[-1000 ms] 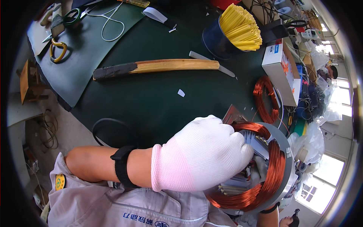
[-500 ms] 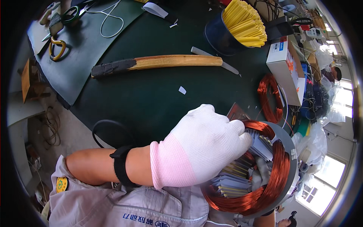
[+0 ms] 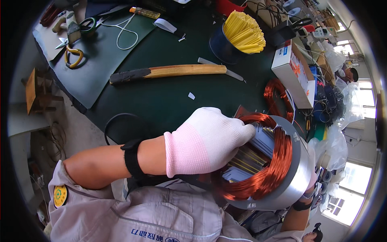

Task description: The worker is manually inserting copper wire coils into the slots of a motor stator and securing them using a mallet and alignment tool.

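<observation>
A motor stator (image 3: 278, 195) with a grey metal shell is tilted in front of me at the lower right. A thick ring of copper winding (image 3: 280, 161) bulges from its open end, and white and yellow insulating strips (image 3: 252, 159) stick up inside. My left hand (image 3: 215, 139), in a white knitted glove with a pink cuff, is closed in a fist on the winding's left edge; its fingertips are hidden. My right hand (image 3: 313, 167) is against the shell's far right side, mostly hidden behind it, with its fingers out of sight.
A wooden stick (image 3: 185, 70) with a dark-wrapped end lies across the green table over a pale rod (image 3: 236, 75). A blue pot (image 3: 219, 46) holds yellow strips. Right are a loose copper coil (image 3: 274, 101) and white box (image 3: 290, 76); upper left, scissors (image 3: 74, 58).
The stator has turned so that more of its shell shows. My right hand's fingers, seen inside the bore before, are now outside on its right. My left fist stays at the winding's edge.
</observation>
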Motion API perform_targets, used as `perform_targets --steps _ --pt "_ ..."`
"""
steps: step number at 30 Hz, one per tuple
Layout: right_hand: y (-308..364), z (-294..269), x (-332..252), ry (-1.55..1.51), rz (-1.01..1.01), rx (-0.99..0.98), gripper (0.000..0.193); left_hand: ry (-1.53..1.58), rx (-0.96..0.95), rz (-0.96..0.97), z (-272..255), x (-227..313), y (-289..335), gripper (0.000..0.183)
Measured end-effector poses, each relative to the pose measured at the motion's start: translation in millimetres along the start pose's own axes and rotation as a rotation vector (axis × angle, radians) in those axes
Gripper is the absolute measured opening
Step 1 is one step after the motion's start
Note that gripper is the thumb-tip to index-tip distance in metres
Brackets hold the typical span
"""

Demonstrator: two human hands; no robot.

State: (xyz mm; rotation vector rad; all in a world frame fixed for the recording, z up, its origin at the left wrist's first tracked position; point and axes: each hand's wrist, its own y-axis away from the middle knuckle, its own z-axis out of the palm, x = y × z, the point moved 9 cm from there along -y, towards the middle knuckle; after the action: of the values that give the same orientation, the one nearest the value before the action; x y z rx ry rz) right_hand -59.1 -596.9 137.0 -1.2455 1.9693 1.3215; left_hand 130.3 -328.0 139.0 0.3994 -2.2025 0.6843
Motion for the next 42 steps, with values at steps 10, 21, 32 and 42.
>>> perform_targets --steps 10,21,32,42 --pt "-4 -20 -6 0.061 -0.166 0.183 0.058 -0.154 0.019 0.109 -2 7 -8 0.018" --pt "-13 0 1 -0.699 0.137 0.42 0.051 0.136 0.017 -0.018 -3 -12 -4 0.017" --pt "-40 45 -28 -0.688 0.165 0.354 0.051 0.213 0.063 0.032 -3 -17 -3 0.019" --pt "61 37 -47 0.475 -0.211 0.689 0.044 0.077 0.098 0.014 -3 -1 -9 0.018"
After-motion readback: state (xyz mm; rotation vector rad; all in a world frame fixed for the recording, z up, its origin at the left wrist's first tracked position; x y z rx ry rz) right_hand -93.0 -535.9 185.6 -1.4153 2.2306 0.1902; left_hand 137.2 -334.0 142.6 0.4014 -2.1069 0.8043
